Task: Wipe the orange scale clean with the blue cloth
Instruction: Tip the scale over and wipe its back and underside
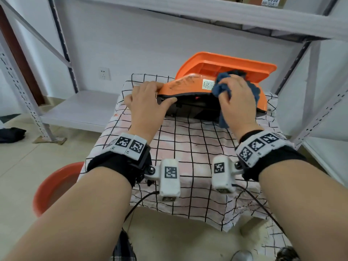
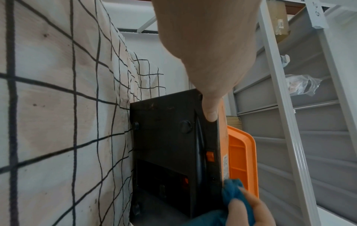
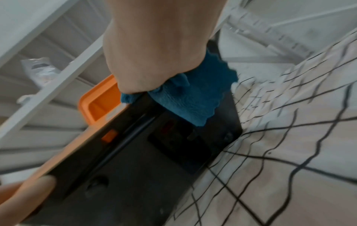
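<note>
The orange scale (image 1: 185, 85) stands tipped on its edge on the checked table, its black underside (image 2: 166, 145) facing me and its orange pan (image 1: 226, 65) turned away. My left hand (image 1: 149, 99) grips the scale's left end, thumb (image 2: 210, 113) on the black base and fingers over the orange side. My right hand (image 1: 236, 99) holds the bunched blue cloth (image 1: 221, 89) and presses it against the orange casing at the right end. In the right wrist view a flap of the blue cloth (image 3: 193, 97) hangs over the black underside (image 3: 135, 152).
The table wears a white cloth with a black grid (image 1: 188, 147). Grey metal shelving (image 1: 79, 108) stands behind and on both sides, with a shelf board overhead. A red basin (image 1: 54, 185) sits on the floor at the left.
</note>
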The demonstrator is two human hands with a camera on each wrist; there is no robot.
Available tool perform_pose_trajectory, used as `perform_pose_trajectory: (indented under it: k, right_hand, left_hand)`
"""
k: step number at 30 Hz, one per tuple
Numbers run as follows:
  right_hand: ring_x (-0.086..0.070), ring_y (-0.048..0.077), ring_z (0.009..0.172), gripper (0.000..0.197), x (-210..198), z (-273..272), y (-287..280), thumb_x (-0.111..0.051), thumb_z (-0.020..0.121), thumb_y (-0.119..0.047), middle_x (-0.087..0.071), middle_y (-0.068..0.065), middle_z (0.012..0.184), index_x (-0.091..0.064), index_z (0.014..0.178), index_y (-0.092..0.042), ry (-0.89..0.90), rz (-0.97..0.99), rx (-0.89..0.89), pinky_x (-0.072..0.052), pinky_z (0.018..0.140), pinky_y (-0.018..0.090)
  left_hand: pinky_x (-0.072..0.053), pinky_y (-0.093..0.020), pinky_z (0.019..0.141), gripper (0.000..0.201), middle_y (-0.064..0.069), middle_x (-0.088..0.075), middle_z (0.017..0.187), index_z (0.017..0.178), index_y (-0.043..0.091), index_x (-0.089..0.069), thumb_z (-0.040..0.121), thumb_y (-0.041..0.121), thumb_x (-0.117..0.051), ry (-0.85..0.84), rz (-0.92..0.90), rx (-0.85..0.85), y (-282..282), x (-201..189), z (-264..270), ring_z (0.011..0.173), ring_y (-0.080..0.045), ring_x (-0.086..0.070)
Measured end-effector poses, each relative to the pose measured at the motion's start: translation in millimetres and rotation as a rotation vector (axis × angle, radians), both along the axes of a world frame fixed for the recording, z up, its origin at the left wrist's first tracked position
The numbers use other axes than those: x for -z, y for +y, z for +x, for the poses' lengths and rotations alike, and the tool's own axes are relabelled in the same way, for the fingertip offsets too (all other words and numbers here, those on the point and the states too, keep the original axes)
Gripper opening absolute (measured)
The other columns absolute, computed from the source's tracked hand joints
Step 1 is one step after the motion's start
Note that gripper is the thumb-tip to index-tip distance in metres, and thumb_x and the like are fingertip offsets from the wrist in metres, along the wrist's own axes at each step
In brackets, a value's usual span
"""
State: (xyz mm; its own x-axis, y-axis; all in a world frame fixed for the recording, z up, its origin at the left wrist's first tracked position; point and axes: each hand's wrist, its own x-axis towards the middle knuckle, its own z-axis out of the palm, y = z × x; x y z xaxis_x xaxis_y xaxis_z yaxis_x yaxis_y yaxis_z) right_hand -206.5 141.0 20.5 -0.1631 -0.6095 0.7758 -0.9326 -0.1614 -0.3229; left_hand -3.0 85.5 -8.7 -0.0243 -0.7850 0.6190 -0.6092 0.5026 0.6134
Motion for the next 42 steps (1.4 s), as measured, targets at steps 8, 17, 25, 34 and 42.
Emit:
perform_pose_trajectory:
  k: [8,17,25,34,42]
  right_hand:
    - [-0.048,0.026,0.124,0.047,1,44,-16,-0.045,0.084,-0.004,-0.054,0.012,0.132,-0.049,0.131,-0.006,-0.036,0.029,-0.045,-0.029,0.107,0.028]
    - [-0.053,0.029,0.114,0.038,5,-5,2,-0.045,0.082,-0.01,-0.061,0.012,0.121,-0.061,0.116,-0.005,0.08,-0.019,0.054,-0.03,0.102,0.025]
    - [-0.05,0.028,0.121,0.042,5,56,-21,-0.046,0.08,-0.006,-0.057,0.013,0.127,-0.059,0.12,-0.004,0.087,0.042,-0.125,-0.027,0.105,0.026]
    - [-0.053,0.028,0.116,0.037,-3,15,-4,-0.046,0.081,-0.008,-0.059,0.01,0.126,-0.06,0.115,-0.004,0.108,0.099,-0.184,-0.036,0.1,0.032]
    - [-0.055,0.03,0.111,0.038,10,77,-29,-0.045,0.079,-0.01,-0.062,0.012,0.118,-0.061,0.112,-0.004,0.033,-0.02,-0.147,-0.039,0.101,0.041]
  left_hand:
    - [-0.023,-0.035,0.092,0.046,0.011,-0.059,0.113,0.115,0.026,-0.061,0.076,0.05,-0.068,0.023,-0.007,-0.007,-2,1,2,0.113,-0.016,-0.045]
    - [-0.02,-0.031,0.088,0.045,0.012,-0.061,0.112,0.116,0.028,-0.062,0.077,0.05,-0.067,-0.025,-0.029,0.017,1,0,7,0.115,-0.014,-0.044]
    - [-0.015,-0.026,0.08,0.046,0.013,-0.061,0.113,0.115,0.03,-0.062,0.076,0.053,-0.067,-0.05,-0.012,-0.013,-2,0,8,0.114,-0.013,-0.044]
    - [-0.015,-0.028,0.08,0.036,0.016,-0.063,0.11,0.114,0.034,-0.064,0.081,0.048,-0.063,-0.153,-0.017,0.075,-5,-7,24,0.114,-0.01,-0.041]
    - [-0.016,-0.027,0.083,0.038,0.015,-0.062,0.114,0.116,0.037,-0.062,0.08,0.048,-0.065,-0.075,0.004,0.063,-7,-2,21,0.117,-0.013,-0.042]
